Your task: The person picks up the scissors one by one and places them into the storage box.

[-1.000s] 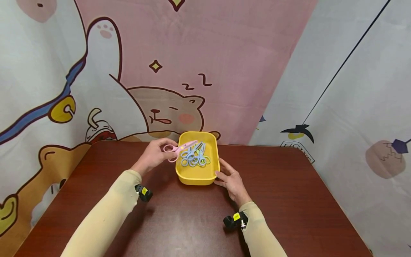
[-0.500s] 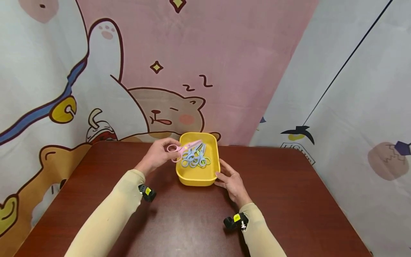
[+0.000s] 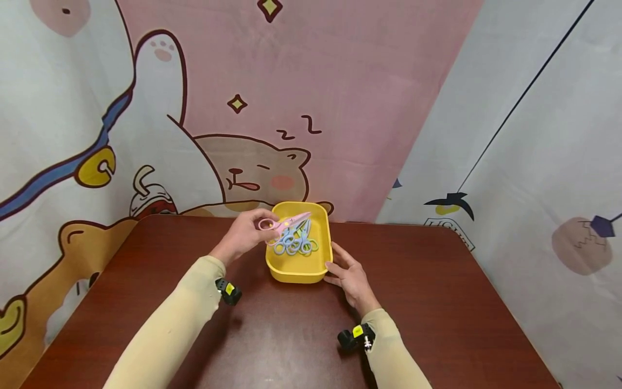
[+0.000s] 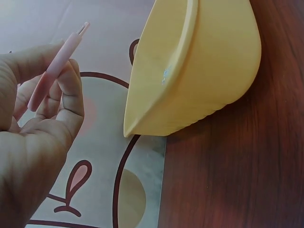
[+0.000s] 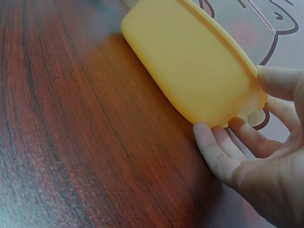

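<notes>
Pink scissors (image 3: 293, 220) are pinched by their handle loops in my left hand (image 3: 243, 234), above the left side of a yellow plastic bin (image 3: 298, 267). The left wrist view shows the pink scissors (image 4: 56, 65) edge-on between thumb and fingers, apart from the bin's outer wall. Inside the bin lies a pile of blue scissors (image 3: 306, 237), with a green handle loop (image 3: 315, 245) showing beneath; the pink pair partly covers them. My right hand (image 3: 352, 278) grips the bin's near right side, and in the right wrist view its fingers (image 5: 216, 154) lie along the lower wall.
The bin stands near the back edge of a dark brown wooden table (image 3: 413, 281). Close behind it hangs a printed cartoon cloth (image 3: 340, 108). Each wrist carries a small black camera, such as the right wrist camera (image 3: 355, 336).
My left hand has moved slightly right with the pink scissors, so they reach further over the bin and the blue pile. My right hand stays on the bin.
</notes>
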Tool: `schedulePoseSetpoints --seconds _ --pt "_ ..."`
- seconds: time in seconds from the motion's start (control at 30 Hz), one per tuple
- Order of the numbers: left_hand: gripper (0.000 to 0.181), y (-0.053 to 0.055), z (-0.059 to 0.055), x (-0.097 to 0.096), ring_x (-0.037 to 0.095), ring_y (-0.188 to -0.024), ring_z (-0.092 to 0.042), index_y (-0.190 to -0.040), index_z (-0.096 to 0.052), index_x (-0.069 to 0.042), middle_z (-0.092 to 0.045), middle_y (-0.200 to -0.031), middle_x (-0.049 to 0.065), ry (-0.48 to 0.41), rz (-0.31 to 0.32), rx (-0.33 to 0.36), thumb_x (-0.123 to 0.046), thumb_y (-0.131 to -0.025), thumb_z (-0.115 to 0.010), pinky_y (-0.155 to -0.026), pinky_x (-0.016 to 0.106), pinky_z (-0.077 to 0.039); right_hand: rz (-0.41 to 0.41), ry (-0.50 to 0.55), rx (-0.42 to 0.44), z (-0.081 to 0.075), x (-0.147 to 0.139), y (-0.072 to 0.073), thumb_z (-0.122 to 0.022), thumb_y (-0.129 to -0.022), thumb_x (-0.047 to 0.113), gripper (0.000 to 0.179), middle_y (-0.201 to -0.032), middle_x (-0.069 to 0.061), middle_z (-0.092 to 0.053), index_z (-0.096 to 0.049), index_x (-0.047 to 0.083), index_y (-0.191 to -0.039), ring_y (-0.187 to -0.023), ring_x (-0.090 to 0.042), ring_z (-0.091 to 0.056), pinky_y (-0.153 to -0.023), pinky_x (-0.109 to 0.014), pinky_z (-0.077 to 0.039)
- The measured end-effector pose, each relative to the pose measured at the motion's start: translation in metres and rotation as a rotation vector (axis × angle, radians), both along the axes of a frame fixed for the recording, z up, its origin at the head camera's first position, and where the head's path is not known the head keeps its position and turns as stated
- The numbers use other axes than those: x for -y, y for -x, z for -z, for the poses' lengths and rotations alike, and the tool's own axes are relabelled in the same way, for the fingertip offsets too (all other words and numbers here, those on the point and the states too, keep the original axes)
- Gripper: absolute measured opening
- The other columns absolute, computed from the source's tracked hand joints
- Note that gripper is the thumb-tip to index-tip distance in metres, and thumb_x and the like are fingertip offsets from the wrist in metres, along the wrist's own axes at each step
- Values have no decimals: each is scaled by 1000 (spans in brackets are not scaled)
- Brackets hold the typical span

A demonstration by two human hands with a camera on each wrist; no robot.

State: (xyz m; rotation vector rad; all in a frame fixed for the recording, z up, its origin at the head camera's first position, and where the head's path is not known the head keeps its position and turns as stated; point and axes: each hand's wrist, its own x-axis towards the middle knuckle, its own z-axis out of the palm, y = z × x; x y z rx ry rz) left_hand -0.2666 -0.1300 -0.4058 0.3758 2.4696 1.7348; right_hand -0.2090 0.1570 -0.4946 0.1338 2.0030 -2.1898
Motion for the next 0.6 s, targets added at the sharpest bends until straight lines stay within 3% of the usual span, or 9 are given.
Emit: schedulePoseSetpoints --seconds 0.2,0.6 --pt "35 3 -1 -3 23 -92 -61 -119 -72 -3 -68 -106 13 -6 2 -15 -5 -85 -83 -75 30 -57 1 5 -2 -1 0 0 -62 -103 6 62 -153 -24 -45 -41 18 -160 -122 -36 -63 -98 -52 -55" --pt "34 9 -7 -12 25 -91 -60 -118 -73 -6 -67 -109 17 18 14 -17 -7 -86 -83 -73 29 -55 -2 22 -18 0 0 0 -62 -102 4 63 -152 -25 -46 -41 18 -160 -121 -37 -63 -97 -52 -55"
